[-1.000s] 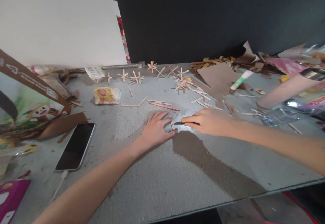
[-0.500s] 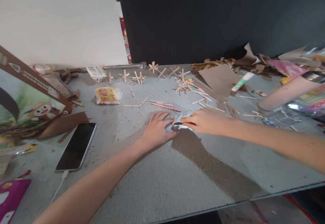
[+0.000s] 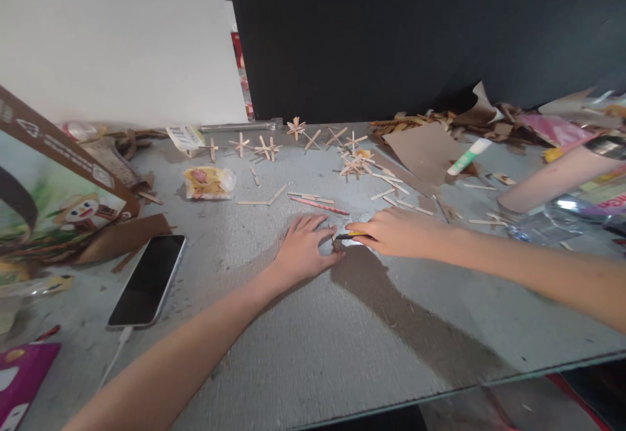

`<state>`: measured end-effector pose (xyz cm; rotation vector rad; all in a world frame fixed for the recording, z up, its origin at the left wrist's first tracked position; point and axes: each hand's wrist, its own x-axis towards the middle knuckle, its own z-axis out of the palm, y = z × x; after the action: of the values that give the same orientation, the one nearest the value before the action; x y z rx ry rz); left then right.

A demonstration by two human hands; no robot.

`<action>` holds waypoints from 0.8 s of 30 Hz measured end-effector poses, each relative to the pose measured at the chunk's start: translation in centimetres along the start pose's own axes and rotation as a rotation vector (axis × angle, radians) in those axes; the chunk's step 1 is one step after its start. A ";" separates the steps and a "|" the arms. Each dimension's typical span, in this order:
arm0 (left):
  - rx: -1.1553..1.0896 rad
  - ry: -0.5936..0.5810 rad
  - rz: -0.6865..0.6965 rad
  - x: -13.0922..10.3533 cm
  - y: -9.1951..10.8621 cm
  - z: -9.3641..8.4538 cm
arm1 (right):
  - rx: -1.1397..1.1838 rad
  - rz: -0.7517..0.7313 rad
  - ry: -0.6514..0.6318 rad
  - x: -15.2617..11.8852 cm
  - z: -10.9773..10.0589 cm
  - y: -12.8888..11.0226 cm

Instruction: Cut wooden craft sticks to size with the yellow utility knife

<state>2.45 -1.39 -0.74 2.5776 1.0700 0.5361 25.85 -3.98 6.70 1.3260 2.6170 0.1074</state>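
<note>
Right at the fingertips, the left hand (image 3: 306, 245) is pinning a small wooden stick (image 3: 334, 240) to the bench (image 3: 274, 353), its thumb and forefinger standing apart like a wide C with the stick running between their tips. The right hand (image 3: 391, 232) is closing its fingers firmly around a yellow and black knife (image 3: 358, 234), whose dark blade is pointing left at the stick's middle; I'm not able to tell whether the edge is touching the wood.

Just beyond the hands, a red patterned stick (image 3: 320, 206) is lying with a few plain ones. Farther back, crossed sticks (image 3: 264, 149) are standing in a row, and a heap of star shapes (image 3: 355, 165) is sitting to their right. A snack packet (image 3: 209, 184) is resting near the row's left end.

Out to the left, a phone (image 3: 147, 281) is lying with a white cable (image 3: 115, 356) plugged in. Over on the right, a green and white tube (image 3: 468, 157) is leaning by some cardboard (image 3: 415, 147), and a pink flask (image 3: 550, 180) is lying tilted beside clear plastic (image 3: 542, 223).
</note>
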 end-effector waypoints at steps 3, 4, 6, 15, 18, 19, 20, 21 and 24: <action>-0.006 -0.003 0.002 0.0 -0.1 0.1 | -0.056 -0.013 -0.019 0.1 -0.7 -0.3; -0.008 -0.003 0.003 0.0 -0.1 0.1 | -0.068 -0.020 -0.027 0.1 -0.9 -0.4; -0.010 -0.001 0.004 0.0 -0.2 0.2 | -0.082 -0.034 -0.044 0.2 -1.3 -0.5; -0.003 0.018 0.011 0.0 -0.2 0.4 | -0.032 -0.032 -0.101 0.5 -1.4 -0.2; 0.000 0.019 0.011 0.0 -0.2 0.4 | -0.053 -0.031 -0.117 0.5 -1.4 -0.4; 0.002 0.017 0.012 0.0 -0.1 0.3 | -0.068 -0.034 -0.121 0.5 -1.5 -0.4; 0.003 0.017 0.013 0.0 -0.1 0.3 | -0.084 -0.039 -0.120 0.6 -1.6 -0.4; 0.004 0.017 0.012 0.0 0.0 0.2 | -0.100 -0.050 -0.113 0.6 -1.7 -0.4; 0.005 0.014 0.015 0.0 0.1 0.0 | -0.127 -0.105 -0.123 1.1 -2.3 -0.5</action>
<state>2.51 -1.49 -0.70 2.5919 1.0581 0.5568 24.31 -3.29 8.66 1.1148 2.5248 0.1678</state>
